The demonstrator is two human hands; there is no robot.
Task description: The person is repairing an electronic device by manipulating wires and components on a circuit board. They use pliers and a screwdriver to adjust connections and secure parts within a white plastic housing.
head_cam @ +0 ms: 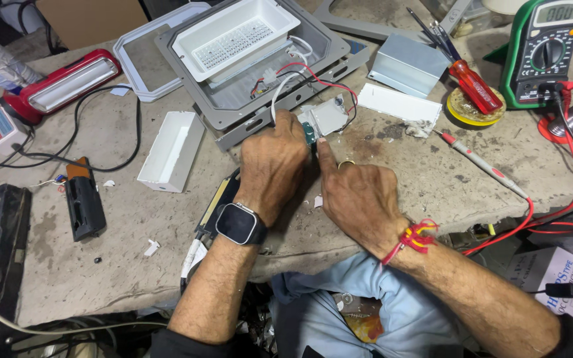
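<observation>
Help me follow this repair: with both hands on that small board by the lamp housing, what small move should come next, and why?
Probably steady the small circuit board and lift it a little clear of the bench. The left hand pinches its green edge, the right hand only points a forefinger at it, and its red, black and white wires run short into the grey lamp housing.

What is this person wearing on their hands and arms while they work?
Both forearms are bare, with no gloves. The left hand has a smartwatch on its wrist, with a dark rounded-square face and a dark strap. The right hand has a red and yellow thread bracelet tied at the wrist, and a gold-coloured ring on one finger.
</observation>
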